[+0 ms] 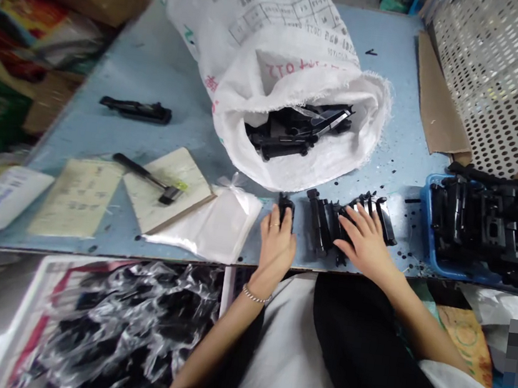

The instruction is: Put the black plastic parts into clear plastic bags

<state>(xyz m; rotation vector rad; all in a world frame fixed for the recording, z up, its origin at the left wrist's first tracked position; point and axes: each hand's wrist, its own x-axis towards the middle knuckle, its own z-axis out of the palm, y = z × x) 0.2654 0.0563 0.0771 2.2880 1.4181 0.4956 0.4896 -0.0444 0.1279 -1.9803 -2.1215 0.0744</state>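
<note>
My left hand (278,237) is at the table's front edge, its fingers closed on a small black plastic part (287,202) that they partly cover. To the right lies a row of similar black plastic parts (319,221), set side by side. My right hand (367,240) rests over this row with fingers spread and stretched out, touching the parts' tops. Just left of my left hand is a stack of clear plastic bags (222,224). Behind both hands, a white woven sack (278,39) lies with its mouth toward me, showing more black parts (289,138) inside.
A blue basket (428,240) heaped with black parts stands at the right. At the left are a single black part (136,109), a black-handled tool (145,177) on a pad (175,187), and a paper sheet (76,197). Below the table edge, a crate (32,311) holds bagged black items.
</note>
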